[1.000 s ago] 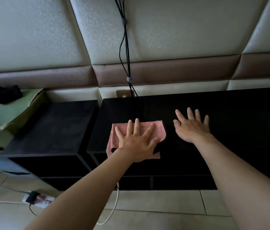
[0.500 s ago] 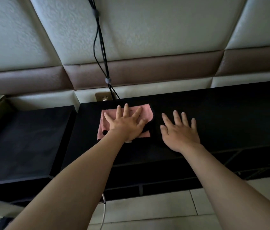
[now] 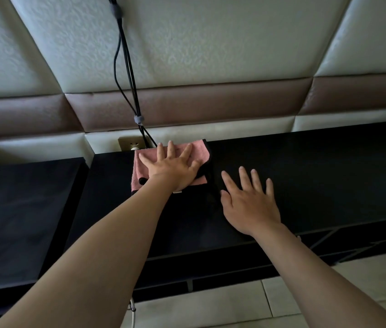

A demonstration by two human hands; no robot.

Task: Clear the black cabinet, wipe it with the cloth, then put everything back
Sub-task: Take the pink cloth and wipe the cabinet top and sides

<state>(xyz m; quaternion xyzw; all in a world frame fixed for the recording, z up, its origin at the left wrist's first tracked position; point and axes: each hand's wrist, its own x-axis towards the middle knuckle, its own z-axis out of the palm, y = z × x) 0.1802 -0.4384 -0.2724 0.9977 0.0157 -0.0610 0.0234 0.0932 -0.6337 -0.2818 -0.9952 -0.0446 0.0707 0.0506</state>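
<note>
One pink cloth (image 3: pixel 197 150) lies on the cabinet (image 3: pixel 317 176) top, at its back edge near the left end. Left hand (image 3: pixel 173 169) lies flat on the cloth, fingers spread, gripping nothing. Right hand (image 3: pixel 248 204) lies flat on bare cabinet top, further forward, fingers spread, empty. One socket (image 3: pixel 131 145) sits behind the cabinet.

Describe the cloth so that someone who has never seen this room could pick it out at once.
Find the long black cabinet against the padded wall; go to its back edge, below the wall socket. The cloth lies flat there under the spread left hand. It is the only pink thing on the dark top; the right hand beside it rests on bare surface.
</note>
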